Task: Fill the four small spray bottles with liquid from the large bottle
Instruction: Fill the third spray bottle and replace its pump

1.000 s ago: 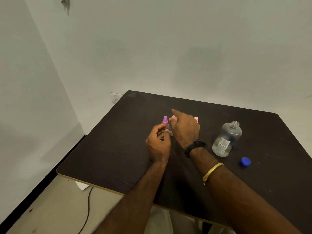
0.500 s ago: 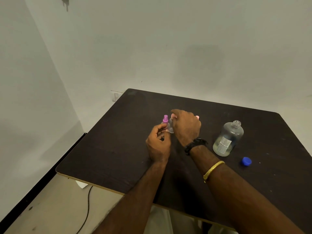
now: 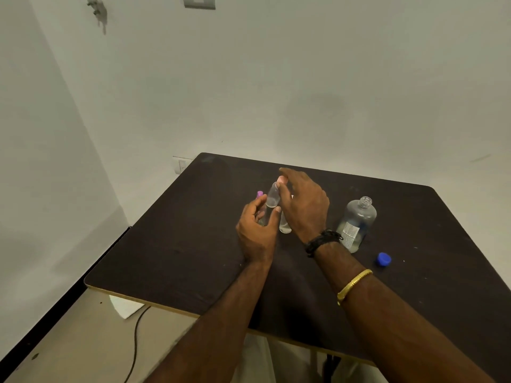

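Left hand: half curled, fingers apart around a purple-capped spray bottle mid-surface; contact unclear.
Right hand: fingertips pinch the top of a lifted small bottle.
Large bottle: uncapped, upright toward the surface's right edge, blue cap beside it.
Handling: small bottles look light, smooth, tippy; grip the body, not the cap.

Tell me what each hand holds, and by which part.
Right hand lifts a small clear spray bottle by its pink top. Left hand is around the purple-capped clear bottle's body.
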{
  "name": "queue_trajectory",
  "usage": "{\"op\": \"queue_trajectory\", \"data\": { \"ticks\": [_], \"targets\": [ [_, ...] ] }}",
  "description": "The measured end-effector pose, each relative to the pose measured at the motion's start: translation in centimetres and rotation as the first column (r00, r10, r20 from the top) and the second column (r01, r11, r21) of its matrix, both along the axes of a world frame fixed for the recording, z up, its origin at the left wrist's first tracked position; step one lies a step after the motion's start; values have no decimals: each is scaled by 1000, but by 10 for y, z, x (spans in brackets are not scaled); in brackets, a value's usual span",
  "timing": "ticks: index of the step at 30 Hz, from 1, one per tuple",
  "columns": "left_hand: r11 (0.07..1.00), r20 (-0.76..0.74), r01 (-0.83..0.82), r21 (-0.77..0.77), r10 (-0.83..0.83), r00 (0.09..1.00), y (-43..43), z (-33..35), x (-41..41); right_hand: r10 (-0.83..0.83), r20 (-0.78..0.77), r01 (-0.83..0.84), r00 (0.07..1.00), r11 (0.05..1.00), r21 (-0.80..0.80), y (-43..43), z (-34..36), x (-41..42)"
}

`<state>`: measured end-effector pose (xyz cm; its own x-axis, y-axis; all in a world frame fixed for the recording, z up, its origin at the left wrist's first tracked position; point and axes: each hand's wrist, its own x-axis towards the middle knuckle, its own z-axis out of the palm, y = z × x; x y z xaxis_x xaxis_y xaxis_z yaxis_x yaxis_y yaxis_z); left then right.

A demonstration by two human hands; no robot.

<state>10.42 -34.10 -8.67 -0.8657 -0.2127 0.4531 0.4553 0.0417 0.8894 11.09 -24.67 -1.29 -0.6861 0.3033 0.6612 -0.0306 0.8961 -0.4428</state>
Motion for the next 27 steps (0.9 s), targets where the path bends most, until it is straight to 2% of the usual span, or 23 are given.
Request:
{"op": "queue_trajectory", "data": {
  "ticks": [7, 14, 27],
  "targets": [
    [999, -40, 0, -51, -2, 999, 10, 9, 11, 25, -62, -27, 998, 999, -26, 5, 3, 24],
    [992, -30, 53, -114, -56, 998, 27, 1, 21, 13, -36, -13, 999, 1000, -12, 25, -11, 48],
    [939, 98, 325, -112, -315, 944, 51, -24, 51, 0, -50, -10, 999, 980, -197, 43, -40, 91]
  ]
}}
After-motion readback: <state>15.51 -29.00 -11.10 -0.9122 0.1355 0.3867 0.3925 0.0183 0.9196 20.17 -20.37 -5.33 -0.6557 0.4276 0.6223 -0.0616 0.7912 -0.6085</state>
